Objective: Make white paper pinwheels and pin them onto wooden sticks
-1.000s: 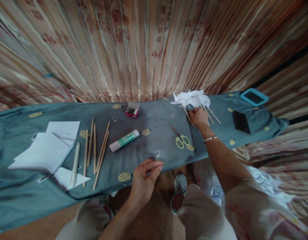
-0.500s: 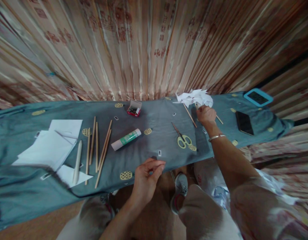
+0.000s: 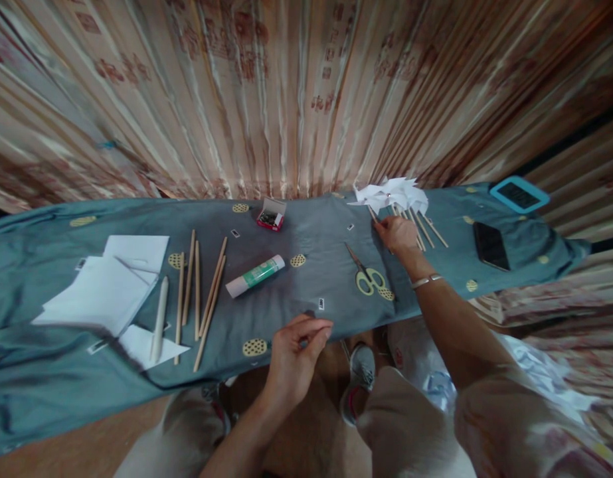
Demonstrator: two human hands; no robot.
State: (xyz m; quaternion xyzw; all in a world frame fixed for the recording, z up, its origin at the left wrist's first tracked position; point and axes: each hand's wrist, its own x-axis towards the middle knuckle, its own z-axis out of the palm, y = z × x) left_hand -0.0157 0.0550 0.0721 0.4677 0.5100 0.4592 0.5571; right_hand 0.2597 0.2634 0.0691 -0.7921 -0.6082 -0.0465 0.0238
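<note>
My right hand [image 3: 398, 234] reaches to the far right of the table, its fingers curled on the wooden stick of a white paper pinwheel [image 3: 393, 193] that lies in a bunch with others. My left hand [image 3: 295, 354] hovers at the table's near edge with fingers bent and thumb against fingertips; I cannot make out anything in it. Yellow-handled scissors [image 3: 366, 274] lie just left of my right wrist. A glue stick [image 3: 255, 275] lies mid-table.
A blue-grey patterned cloth [image 3: 47, 385] covers the table. Several wooden sticks [image 3: 202, 292] and white paper sheets [image 3: 104, 289] lie at left. A small red box of pins [image 3: 270, 217] sits at the back. A black phone [image 3: 491, 244] and a blue-framed device [image 3: 519, 194] lie far right. Curtains hang behind.
My right hand went up to the pinwheel heads half a second ago and has come back down along the sticks. The left hand has barely moved.
</note>
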